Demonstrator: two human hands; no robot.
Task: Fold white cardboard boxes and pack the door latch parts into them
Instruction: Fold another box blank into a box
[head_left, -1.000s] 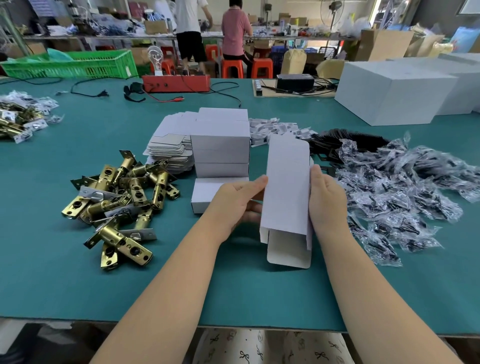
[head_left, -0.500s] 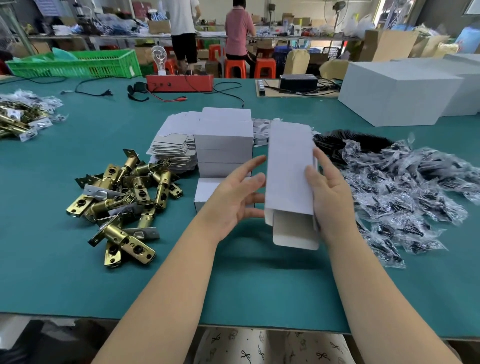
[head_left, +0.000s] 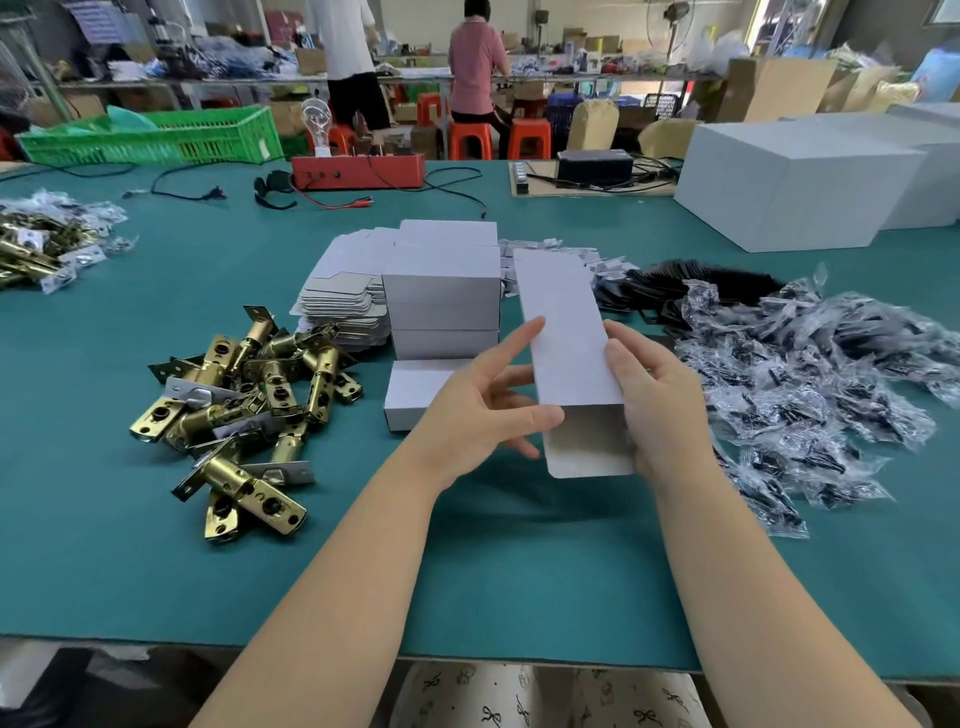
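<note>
A long white cardboard box is held above the green table, its near end flap hanging open toward me. My right hand grips its right edge. My left hand touches its left edge with spread fingers, thumb at the lower corner. A pile of brass door latches lies to the left. Folded white boxes are stacked behind my left hand, beside a stack of flat box blanks.
Clear bags of small black parts are heaped on the right, with black plates behind them. Large white cartons stand at the back right. A red box and a green crate are at the back; two people stand beyond.
The box has been lifted and tilted, its top leaning left. My left hand's fingers have opened and moved to the box's left edge and lower corner.
</note>
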